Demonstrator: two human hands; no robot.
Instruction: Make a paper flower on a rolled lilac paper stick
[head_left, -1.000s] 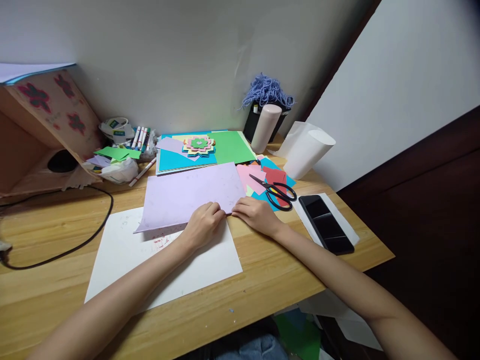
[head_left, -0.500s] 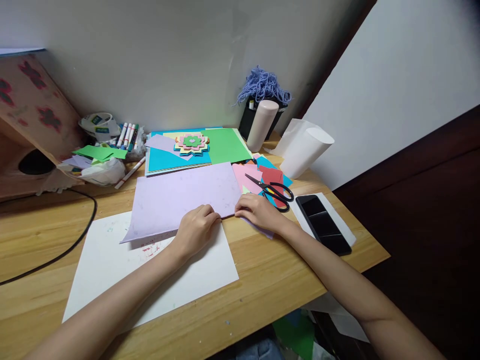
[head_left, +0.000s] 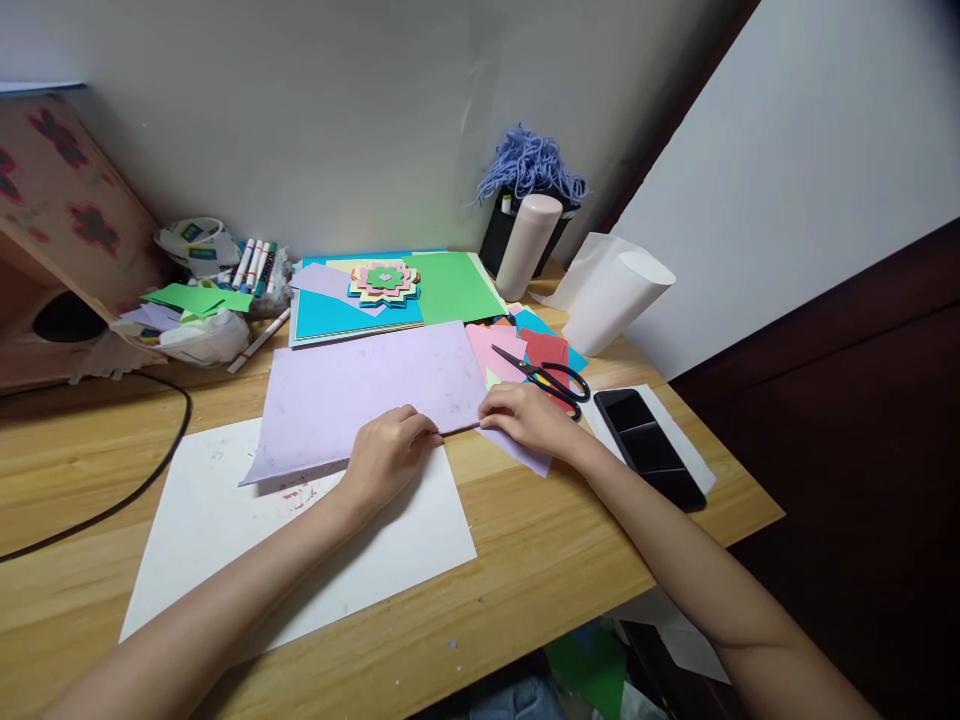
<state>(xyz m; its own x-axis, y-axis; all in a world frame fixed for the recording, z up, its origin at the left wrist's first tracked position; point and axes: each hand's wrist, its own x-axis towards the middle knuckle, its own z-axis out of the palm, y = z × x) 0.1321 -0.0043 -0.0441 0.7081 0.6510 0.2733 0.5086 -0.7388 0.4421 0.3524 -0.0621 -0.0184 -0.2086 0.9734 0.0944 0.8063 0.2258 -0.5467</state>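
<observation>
A lilac sheet of paper [head_left: 367, 390] lies across the desk, its near left corner lifted a little over a white sheet [head_left: 360, 560]. My left hand [head_left: 394, 450] pinches the near edge of the lilac sheet, fingers closed on it. At its near right corner my right hand [head_left: 525, 415] pinches the same edge between thumb and fingers. Under my right hand lies a small lilac paper piece [head_left: 521, 455]. Just beyond that hand, black-handled scissors [head_left: 551, 380] rest on coloured paper scraps [head_left: 544, 350].
A layered paper flower [head_left: 385, 282] sits on stacked coloured sheets [head_left: 457, 290] at the back. Near the right edge lies a phone [head_left: 649, 450]. A pale bottle [head_left: 527, 245] and a paper roll [head_left: 619, 300] stand behind; a black cable [head_left: 169, 460] and markers [head_left: 255, 265] are left.
My right hand has shifted slightly right along the lilac sheet's edge, and more of the small lilac piece shows. My left hand stays on the edge. The view has moved a little.
</observation>
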